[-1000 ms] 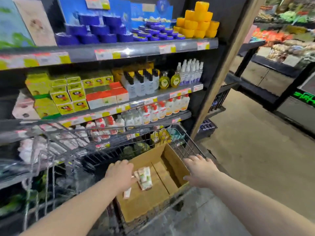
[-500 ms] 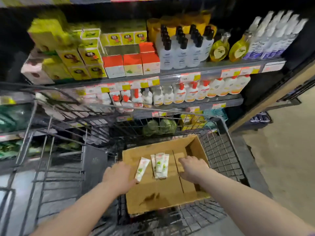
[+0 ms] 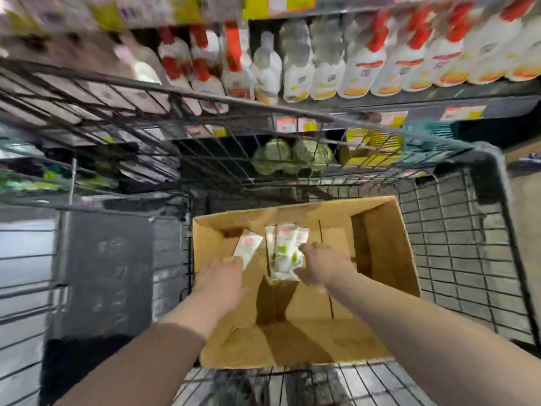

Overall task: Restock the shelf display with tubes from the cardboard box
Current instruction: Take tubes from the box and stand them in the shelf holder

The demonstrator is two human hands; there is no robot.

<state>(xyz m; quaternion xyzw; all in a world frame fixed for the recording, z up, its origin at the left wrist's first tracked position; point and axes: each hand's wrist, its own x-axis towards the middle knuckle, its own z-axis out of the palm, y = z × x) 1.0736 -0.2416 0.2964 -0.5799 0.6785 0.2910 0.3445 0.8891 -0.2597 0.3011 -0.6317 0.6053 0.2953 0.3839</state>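
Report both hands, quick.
Left hand: open, on the single white tube.
Right hand: open, around the bundle of white tubes; grip not closed.

Cardboard box [image 3: 380, 247]: plain tan-brown. Tubes [image 3: 285, 253]: white, green leaf print, small red mark near top. Cart [image 3: 456, 253]: dark grey wire grid. Shelf bottles [image 3: 360, 63]: white, red caps, orange-yellow band at base. Price tags [image 3: 295, 124]: yellow and red-white. Green round packs [image 3: 292, 156] behind cart wire.

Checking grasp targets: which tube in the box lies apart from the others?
The single tube at the left, by the left hand. It lies tilted and alone; the rest form a bundle beside the right hand.
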